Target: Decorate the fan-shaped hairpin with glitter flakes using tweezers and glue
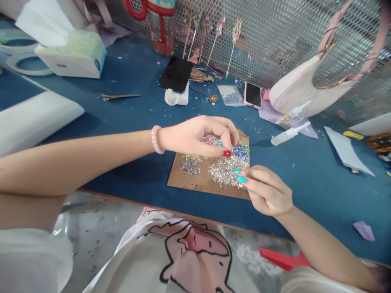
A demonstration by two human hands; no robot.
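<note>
Left hand (198, 136) sat narrow, right hand (270, 189) curled — couldn't tell if either held anything. Silver gems (221, 173) lay beneath right fingertips, just beside left's, on brown board (183, 181); seemed light, hard, slippery — best edge-pinched singly.

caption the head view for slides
Left hand and right hand at piles of glittering multicoloured gems on a flat brown board

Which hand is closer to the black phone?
Left. The left hand is on the near side of the black phone; the right hand is farther off, to the right.
</note>
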